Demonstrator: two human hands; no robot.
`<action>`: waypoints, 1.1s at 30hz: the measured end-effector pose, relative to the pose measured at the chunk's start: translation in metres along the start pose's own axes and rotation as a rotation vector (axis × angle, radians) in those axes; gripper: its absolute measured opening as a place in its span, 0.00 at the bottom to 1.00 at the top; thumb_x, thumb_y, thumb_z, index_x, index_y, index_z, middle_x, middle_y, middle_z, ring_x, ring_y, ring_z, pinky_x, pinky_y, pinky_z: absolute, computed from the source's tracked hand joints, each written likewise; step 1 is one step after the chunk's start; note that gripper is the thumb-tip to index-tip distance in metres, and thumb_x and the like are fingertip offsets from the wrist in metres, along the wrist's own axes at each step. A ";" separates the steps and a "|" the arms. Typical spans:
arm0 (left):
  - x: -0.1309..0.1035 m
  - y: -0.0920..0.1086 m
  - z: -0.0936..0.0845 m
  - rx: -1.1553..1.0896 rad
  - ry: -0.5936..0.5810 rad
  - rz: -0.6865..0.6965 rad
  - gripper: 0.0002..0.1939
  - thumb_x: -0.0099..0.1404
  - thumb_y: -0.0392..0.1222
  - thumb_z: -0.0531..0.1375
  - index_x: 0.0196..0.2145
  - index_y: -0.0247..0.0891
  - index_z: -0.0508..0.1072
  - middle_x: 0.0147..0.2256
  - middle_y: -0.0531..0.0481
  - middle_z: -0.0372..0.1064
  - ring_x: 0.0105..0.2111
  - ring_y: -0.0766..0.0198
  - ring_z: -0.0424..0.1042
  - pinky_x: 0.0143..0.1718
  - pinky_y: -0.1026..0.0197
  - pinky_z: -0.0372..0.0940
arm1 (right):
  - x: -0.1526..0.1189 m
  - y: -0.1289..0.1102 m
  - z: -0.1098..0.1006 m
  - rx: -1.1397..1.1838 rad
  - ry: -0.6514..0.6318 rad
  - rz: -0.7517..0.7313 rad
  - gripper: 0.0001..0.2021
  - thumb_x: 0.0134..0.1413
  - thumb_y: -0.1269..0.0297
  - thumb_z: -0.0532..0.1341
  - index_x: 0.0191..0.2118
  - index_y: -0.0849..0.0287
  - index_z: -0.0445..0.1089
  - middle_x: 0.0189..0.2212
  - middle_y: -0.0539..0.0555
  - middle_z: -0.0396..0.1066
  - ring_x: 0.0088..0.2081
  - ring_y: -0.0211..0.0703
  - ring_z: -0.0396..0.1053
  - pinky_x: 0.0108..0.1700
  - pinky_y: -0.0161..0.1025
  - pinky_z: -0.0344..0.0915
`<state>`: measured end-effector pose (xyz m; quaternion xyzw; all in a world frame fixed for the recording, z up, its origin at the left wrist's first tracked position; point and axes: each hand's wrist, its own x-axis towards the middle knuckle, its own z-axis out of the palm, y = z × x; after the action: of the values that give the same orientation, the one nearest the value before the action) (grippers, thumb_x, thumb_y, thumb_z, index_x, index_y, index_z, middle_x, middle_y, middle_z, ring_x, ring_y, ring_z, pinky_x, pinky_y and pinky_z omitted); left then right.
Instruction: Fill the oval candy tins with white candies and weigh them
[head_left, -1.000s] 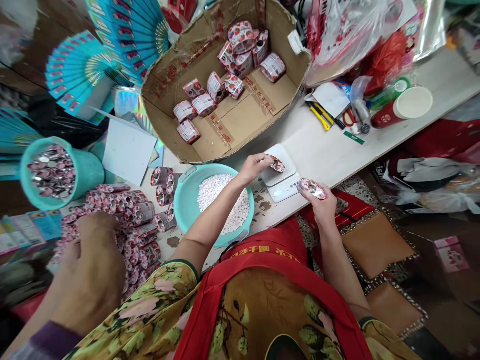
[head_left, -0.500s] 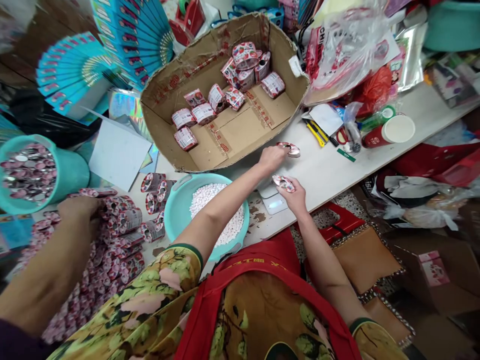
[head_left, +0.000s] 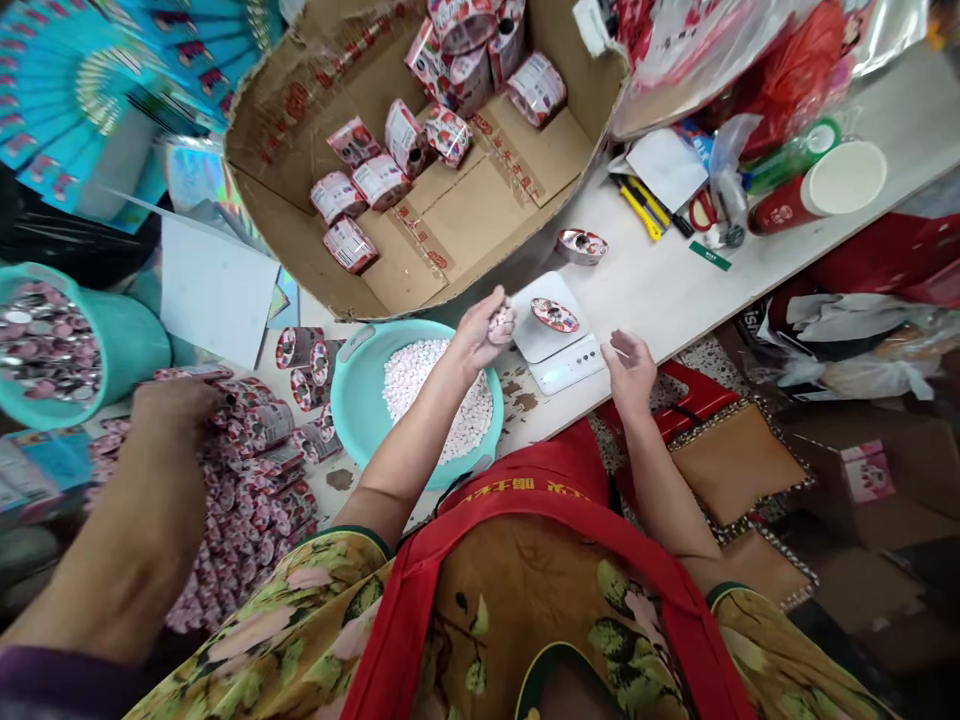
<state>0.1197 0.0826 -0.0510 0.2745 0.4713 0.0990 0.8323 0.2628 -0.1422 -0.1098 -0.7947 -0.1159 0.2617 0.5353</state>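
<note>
My left hand is closed around several small white candies, held up between the tub and the scale. Fingers slightly curled and apart, my right hand is empty beside the right edge of the white digital scale. On the scale's plate rests a printed red-and-white packet. A second packet stands on the table just behind the scale. To the left, a turquoise tub contains many more white candies, partly hidden by my left forearm.
Printed packets lie in a cut-down cardboard box behind the tub. At left, another person's hand is over a heap of packets, near a turquoise bucket. A yellow cutter and a paper cup are at right.
The packet in my right hand now lies on the scale, and that hand has drawn back right. My left hand has left the rear packet and now holds candies. The view has shifted closer.
</note>
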 end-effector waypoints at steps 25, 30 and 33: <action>0.005 -0.013 0.035 1.424 -0.009 0.390 0.11 0.66 0.51 0.61 0.35 0.40 0.70 0.31 0.49 0.72 0.33 0.59 0.69 0.33 0.61 0.56 | -0.022 0.038 -0.024 0.168 0.120 0.096 0.24 0.43 0.53 0.72 0.45 0.62 0.74 0.43 0.60 0.78 0.46 0.48 0.76 0.60 0.55 0.68; 0.018 -0.013 0.052 1.671 0.060 0.343 0.17 0.66 0.54 0.62 0.46 0.43 0.71 0.39 0.44 0.76 0.40 0.50 0.73 0.35 0.58 0.57 | -0.023 0.038 -0.028 0.172 0.114 0.111 0.24 0.43 0.53 0.72 0.45 0.61 0.74 0.43 0.59 0.79 0.47 0.48 0.76 0.60 0.55 0.69; 0.020 -0.014 0.051 1.664 0.055 0.352 0.21 0.65 0.59 0.62 0.48 0.43 0.71 0.39 0.44 0.77 0.41 0.49 0.74 0.36 0.58 0.57 | -0.023 0.041 -0.030 0.175 0.122 0.118 0.24 0.43 0.53 0.72 0.45 0.61 0.74 0.42 0.59 0.79 0.46 0.48 0.77 0.60 0.55 0.69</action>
<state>0.1717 0.0605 -0.0528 0.8639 0.3610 -0.1450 0.3199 0.2557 -0.1927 -0.1320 -0.7648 -0.0126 0.2530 0.5924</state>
